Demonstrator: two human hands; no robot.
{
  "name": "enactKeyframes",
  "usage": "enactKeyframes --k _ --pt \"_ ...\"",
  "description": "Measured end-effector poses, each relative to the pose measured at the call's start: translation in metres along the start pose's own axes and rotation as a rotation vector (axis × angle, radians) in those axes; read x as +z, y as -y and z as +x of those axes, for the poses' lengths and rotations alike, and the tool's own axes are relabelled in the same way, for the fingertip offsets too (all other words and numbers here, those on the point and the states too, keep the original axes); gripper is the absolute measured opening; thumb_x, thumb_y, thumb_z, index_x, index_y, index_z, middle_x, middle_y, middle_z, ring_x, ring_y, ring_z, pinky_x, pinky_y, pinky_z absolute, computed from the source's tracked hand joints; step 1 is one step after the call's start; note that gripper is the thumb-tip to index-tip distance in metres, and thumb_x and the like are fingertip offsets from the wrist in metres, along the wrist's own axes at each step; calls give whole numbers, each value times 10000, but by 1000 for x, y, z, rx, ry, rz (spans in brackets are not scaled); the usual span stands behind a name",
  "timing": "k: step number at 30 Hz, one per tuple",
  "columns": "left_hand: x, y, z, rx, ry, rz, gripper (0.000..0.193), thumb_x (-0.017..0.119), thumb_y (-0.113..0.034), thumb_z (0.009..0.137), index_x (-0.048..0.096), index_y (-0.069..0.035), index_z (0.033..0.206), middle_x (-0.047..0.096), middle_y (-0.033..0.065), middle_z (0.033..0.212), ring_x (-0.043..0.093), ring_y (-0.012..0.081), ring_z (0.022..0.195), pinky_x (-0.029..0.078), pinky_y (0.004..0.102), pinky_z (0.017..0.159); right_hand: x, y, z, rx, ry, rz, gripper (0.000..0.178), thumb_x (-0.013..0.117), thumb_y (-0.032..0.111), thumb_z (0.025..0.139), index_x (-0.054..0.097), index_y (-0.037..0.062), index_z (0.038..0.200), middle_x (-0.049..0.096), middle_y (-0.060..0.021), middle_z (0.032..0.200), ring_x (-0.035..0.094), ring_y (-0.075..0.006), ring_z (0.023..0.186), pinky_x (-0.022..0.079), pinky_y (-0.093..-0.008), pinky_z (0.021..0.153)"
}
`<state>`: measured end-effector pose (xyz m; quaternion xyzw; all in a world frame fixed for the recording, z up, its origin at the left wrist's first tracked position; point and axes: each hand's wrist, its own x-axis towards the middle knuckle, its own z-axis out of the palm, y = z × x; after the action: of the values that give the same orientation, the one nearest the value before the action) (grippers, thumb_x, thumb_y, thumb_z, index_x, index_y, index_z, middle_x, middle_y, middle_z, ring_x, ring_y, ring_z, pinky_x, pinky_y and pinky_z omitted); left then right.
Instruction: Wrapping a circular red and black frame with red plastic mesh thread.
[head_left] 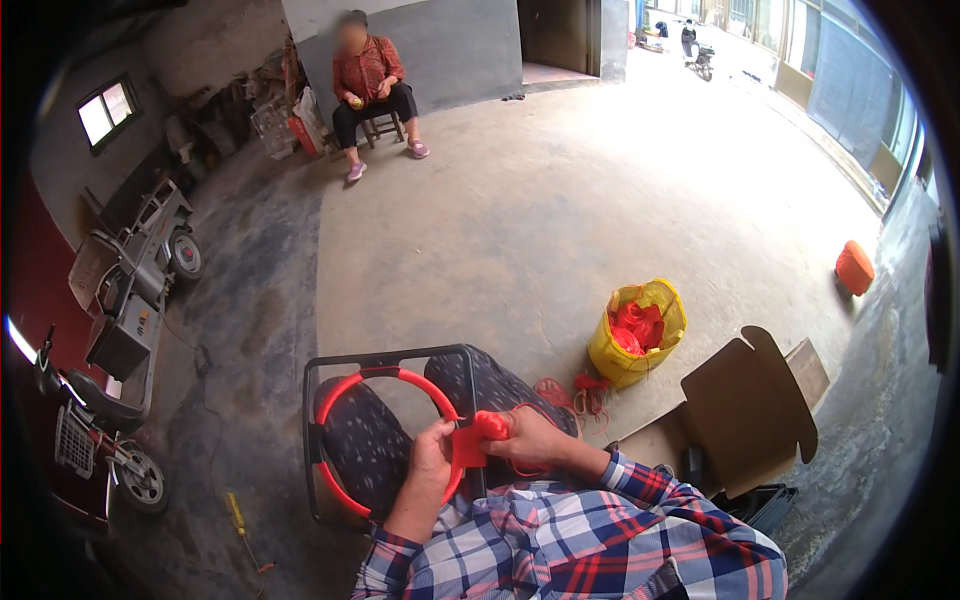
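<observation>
Across my lap rests a black square frame with a red ring set inside it. My left hand is closed at the ring's right side, thumb and fingers pinched by a flat red patch that covers the joint between ring and frame. My right hand is wrapped round a small bundle of red cord just right of that patch. A loop of red strand hangs about the right wrist. Whether the left fingertips pinch the ring itself or the patch is hard to make out.
A yellow bucket with red material stands ahead right, red cord beside it. An open cardboard box is at my right. A yellow-handled screwdriver lies left. Parked vehicles line the left wall; a seated person is far ahead.
</observation>
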<state>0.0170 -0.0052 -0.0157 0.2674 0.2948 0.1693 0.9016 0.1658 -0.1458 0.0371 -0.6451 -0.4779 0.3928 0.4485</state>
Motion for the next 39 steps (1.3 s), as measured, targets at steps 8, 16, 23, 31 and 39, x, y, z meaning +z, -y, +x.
enactKeyframes --k 8,16,23,31,39 --pt "4 0 -3 3 -23 14 246 487 -112 865 578 -7 1068 651 133 1011 630 266 948 483 398 892 2 -4 0 -4 -2 10 199 697 189 781 636 31 884 634 -133 705 597 -195 629 479 -336 664" --pt "3 0 -4 -5 0 -2 211 488 -117 867 577 -22 1033 655 107 993 633 237 926 489 374 870 1 1 -2 -13 -6 35 185 690 153 788 639 17 902 651 -126 736 605 -177 662 483 -329 681" --pt "8 -1 -4 17 -33 13 238 509 -140 847 603 0 1015 663 116 967 633 234 905 485 375 880 0 2 0 16 19 65 159 684 119 790 640 13 900 641 -108 717 574 -131 650 476 -311 664" --pt "11 -1 -8 0 13 -10 227 520 -150 846 610 -25 1013 667 110 961 637 244 906 494 393 862 2 -3 -1 -5 17 -17 206 686 212 797 640 46 909 629 -120 706 601 -188 642 481 -335 643" --pt "0 3 -1 -36 50 -39 254 504 -124 857 596 -37 1077 649 112 1029 629 254 956 492 391 882 -5 4 -5 -17 10 73 226 689 222 829 656 57 980 658 -72 759 593 -119 692 487 -305 699"
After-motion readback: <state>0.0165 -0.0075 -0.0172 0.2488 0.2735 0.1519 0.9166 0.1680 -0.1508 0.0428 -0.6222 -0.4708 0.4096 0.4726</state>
